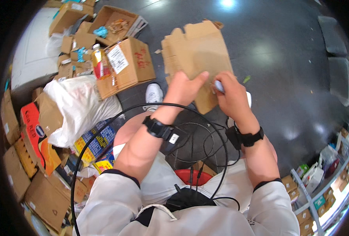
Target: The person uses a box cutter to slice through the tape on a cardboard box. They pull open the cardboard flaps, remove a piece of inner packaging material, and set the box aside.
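Note:
Before me a flattened piece of brown corrugated cardboard (198, 50), with notched, torn edges, reaches from between my knees out over the floor. My left hand (183, 90) grips its near left edge, thumb laid on top; the fingers are mostly hidden. Just across from it, at the near right edge, my right hand (232, 96) is closed around a small pale grey-blue object (219, 86). Only the rounded end of that object shows, so its kind cannot be told.
To the left stand a carton (142, 59) with red handwriting, a bottle of amber liquid (100, 63), an open box (112, 25), a white sack (74, 103) and piled cardboard. A black cable (150, 104) loops across my forearms. Shelving (313, 200) lines the right.

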`<state>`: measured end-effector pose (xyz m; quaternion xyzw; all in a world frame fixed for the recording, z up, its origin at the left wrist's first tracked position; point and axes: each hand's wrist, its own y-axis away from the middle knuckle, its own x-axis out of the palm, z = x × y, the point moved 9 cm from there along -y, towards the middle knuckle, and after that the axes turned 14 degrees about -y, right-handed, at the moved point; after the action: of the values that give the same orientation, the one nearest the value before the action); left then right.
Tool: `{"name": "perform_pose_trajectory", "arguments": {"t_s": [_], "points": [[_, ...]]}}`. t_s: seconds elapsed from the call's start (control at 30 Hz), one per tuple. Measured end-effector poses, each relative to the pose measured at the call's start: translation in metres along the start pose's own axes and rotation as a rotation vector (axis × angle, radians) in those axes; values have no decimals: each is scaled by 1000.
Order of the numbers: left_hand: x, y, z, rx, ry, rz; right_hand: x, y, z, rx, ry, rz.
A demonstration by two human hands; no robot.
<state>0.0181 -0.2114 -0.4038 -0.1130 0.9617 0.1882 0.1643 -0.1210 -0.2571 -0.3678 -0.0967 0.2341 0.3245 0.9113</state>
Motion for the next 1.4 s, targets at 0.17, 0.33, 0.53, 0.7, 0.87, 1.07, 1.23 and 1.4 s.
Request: {"name": "perform_pose_trajectory", "arguments": {"t_s": [0.17, 0.33, 0.53, 0.7, 0.87, 1.07, 1.23, 1.4], "points": [[-5, -2, 7, -33, 44, -44, 4, 4, 1, -1, -52, 9], [-18, -7, 35, -211, 376, -164, -2, 1, 4, -99, -170, -28], [-26, -8, 44, -226, 437, -196, -29, 3, -38, 298, -805, -321], [-37, -5, 45, -212, 317, -303, -37, 4, -59, 421, -750, -385], [-64, 0, 52, -239, 147, -411, -16, 0, -94, 589, -597, -261], [-116, 13, 67, -144, 145, -556, 50, -7, -131, 642, -490, -126], [-154, 27, 68, -133, -27, -525, 79, -26, -129, 554, -341, -120], [-157, 32, 74, -212, -282, -208, 67, -59, -79, 588, -509, -179]]}}
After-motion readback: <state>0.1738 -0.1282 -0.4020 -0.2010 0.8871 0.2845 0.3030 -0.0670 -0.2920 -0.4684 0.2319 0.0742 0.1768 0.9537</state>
